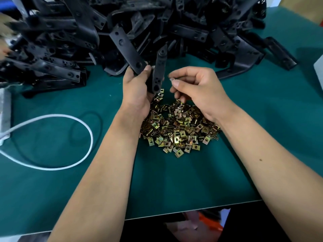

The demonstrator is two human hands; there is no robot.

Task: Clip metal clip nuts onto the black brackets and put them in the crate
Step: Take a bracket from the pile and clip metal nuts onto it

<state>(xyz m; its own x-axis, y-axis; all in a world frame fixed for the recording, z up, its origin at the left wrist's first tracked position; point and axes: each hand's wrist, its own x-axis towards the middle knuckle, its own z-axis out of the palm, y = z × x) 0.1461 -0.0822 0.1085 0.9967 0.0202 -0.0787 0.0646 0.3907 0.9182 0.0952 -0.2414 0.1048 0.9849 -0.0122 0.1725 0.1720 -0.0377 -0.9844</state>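
Black brackets [139,28] heaped behind brassy clip nuts [176,126] pile.

Both bare forearms reach forward from the near edge and converge toward the middle, the hands close together but apart. The left hand [137,89] stands on edge, back to the left, thumb tip up top and fingers curled round a bracket [158,74] that rises steeply from its grip. The right hand [195,89] hovers just to its right, back up, knuckles bent, thumb and forefinger pinching a small clip [172,79] at their tips, the other fingers curled under.
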